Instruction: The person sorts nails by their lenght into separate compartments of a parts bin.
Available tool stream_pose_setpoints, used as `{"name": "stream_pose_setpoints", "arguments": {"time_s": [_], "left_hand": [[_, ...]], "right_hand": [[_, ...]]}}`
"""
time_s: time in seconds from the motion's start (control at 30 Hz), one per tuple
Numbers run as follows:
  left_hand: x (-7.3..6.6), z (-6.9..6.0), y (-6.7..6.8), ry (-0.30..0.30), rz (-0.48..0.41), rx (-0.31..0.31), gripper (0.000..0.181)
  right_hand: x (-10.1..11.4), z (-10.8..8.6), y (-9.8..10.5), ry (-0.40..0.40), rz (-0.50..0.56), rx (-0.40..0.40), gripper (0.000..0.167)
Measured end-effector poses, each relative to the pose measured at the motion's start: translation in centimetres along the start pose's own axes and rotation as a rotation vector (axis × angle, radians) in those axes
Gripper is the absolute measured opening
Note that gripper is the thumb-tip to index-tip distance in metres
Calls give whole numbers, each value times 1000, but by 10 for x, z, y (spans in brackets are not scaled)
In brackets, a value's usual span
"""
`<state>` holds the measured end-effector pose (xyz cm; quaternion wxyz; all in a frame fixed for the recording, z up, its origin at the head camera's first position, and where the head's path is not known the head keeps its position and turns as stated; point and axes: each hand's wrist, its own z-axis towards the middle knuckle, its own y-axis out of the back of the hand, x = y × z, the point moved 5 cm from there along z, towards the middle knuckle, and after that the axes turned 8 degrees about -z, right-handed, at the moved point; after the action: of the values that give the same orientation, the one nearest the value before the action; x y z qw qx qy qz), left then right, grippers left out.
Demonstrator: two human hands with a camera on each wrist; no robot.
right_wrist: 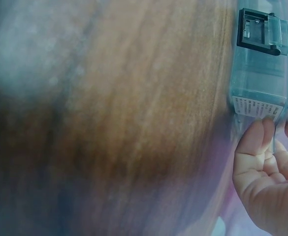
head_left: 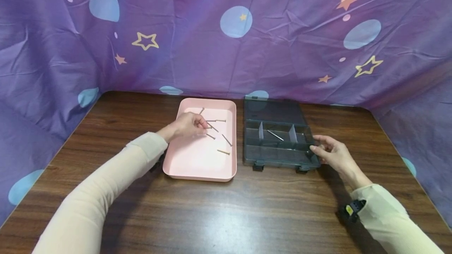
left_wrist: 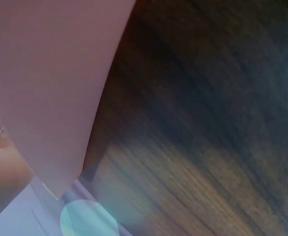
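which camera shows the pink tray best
The head view: nearly the whole pink tray is visible, partly covered by the left hand. The left wrist view catches just part of its side, close up; the right wrist view shows none.

Curtained-off tabletop workspace; purple cloth (head_left: 197,50) (star-printed) round wood-grain table (head_left: 169,214)

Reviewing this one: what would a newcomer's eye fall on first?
Probably the purple fabric backdrop printed with stars and blue spots, behind the brown wood-grain table. Next, the pale pink rectangular tray, where the left hand is among thin metal fasteners; right of it, the translucent dark-grey plastic compartment box, its side held by the right hand.
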<state>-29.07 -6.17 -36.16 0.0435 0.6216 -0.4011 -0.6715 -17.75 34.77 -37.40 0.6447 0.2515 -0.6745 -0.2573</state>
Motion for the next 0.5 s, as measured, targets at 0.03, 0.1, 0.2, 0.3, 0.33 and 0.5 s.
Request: {"name": "stream_pose_setpoints", "arguments": {"time_s": [0.03, 0.1, 0.2, 0.3, 0.33, 0.5], "left_hand": [[0, 0, 0, 0, -9, 1, 15], [1, 0, -1, -9, -23, -1, 15], [0, 0, -1, -40, -17, -5, 16], [1, 0, -3, -56, -8, -5, 16], [1, 0, -3, -61, -3, -4, 16], [4, 1, -5, -63, 25, -8, 14]], "right_hand": [[0, 0, 0, 0, 4, 1, 53], [0, 0, -1, -5, 11, 1, 53], [0, 0, -1, -7, 19, -1, 53], [0, 0, -1, -6, 20, -7, 52], [0, 0, -1, -3, 19, -8, 51], [0, 0, -1, 9, 16, -14, 50]]}}
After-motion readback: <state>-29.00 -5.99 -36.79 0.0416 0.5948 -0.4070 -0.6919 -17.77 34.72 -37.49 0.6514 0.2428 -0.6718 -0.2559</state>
